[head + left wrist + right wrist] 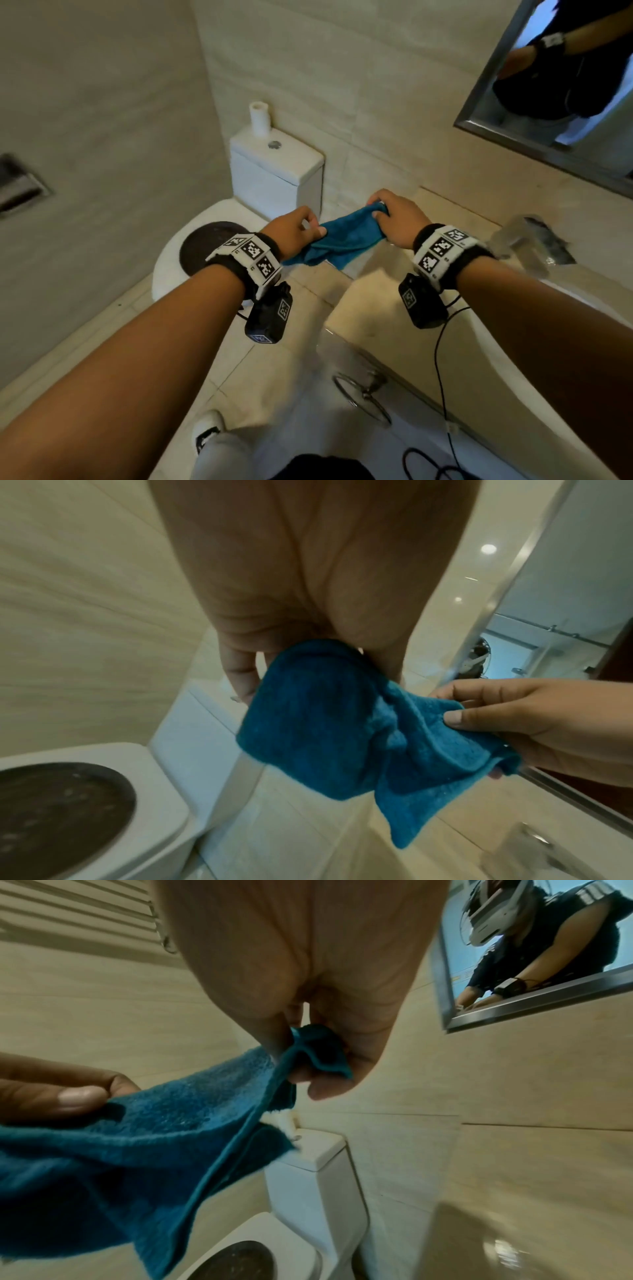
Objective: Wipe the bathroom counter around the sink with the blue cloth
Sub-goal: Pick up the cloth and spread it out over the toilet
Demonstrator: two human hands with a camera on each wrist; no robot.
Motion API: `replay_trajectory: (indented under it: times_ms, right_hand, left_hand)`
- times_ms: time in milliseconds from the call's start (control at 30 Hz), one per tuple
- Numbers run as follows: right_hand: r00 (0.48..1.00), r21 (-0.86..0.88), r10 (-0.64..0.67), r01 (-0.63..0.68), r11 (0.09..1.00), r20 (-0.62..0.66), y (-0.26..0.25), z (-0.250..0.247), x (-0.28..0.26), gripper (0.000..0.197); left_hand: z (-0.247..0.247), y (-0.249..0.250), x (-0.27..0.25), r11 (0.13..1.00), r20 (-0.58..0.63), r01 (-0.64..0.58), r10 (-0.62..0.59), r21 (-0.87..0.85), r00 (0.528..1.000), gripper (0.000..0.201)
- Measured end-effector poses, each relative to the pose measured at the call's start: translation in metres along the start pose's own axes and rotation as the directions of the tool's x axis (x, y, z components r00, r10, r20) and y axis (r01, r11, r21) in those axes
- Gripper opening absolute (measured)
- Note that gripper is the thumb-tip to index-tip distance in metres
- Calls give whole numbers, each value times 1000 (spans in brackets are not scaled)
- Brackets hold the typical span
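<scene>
The blue cloth (pixel 342 238) hangs crumpled in the air between my two hands, just off the left end of the beige counter (pixel 363 301). My left hand (pixel 301 229) pinches its left part between thumb and fingers. My right hand (pixel 390 219) grips the cloth's right corner. In the left wrist view the blue cloth (pixel 342 729) droops below my left hand (pixel 308 653), and my right hand (pixel 507 718) pinches its far edge. The right wrist view shows the blue cloth (pixel 164 1139) bunched under my right hand (pixel 318 1064). The white sink (pixel 513 370) lies under my right forearm.
A chrome faucet (pixel 524 243) stands at the back of the counter below a framed mirror (pixel 548 113). A white toilet (pixel 274 178) with a dark round lid pad (pixel 202 246) stands left of the counter, a paper roll (pixel 259 116) on its tank. A towel ring (pixel 363 394) hangs on the counter's side.
</scene>
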State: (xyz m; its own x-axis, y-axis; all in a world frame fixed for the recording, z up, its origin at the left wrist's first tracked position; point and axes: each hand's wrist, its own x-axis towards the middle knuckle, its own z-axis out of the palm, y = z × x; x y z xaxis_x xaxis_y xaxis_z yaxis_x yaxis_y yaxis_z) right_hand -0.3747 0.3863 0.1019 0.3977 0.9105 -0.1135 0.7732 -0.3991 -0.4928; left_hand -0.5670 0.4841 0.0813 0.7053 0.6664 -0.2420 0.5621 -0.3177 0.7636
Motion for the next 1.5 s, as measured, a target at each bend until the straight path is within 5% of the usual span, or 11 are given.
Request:
replay_trajectory:
  times_ms: [233, 533, 733, 933, 1300, 1500]
  right_hand:
    - [998, 27, -56, 56, 998, 2, -111, 65, 79, 20]
    - [997, -10, -61, 62, 998, 53, -217, 115, 152, 26]
    - [974, -84, -16, 35, 996, 225, -247, 131, 199, 40]
    - [874, -35, -283, 322, 946, 395, -284, 136, 257, 41]
    - [845, 4, -391, 419, 908, 364, -312, 124, 329, 19]
    - [889, 52, -341, 342, 938, 304, -313, 122, 347, 22]
  left_hand:
    - [-117, -102, -2, 995, 27, 78, -80, 69, 996, 40]
    - [-234, -177, 17, 997, -134, 9, 2, 78, 991, 3]
    - [-268, -184, 49, 995, -113, -74, 81, 67, 990, 4]
    - [-284, -177, 100, 990, -115, -91, 103, 105, 988, 11]
    - [-340, -189, 143, 966, -238, 175, -127, 192, 963, 22]
    - [-359, -200, 148, 984, -284, 106, -61, 146, 957, 13]
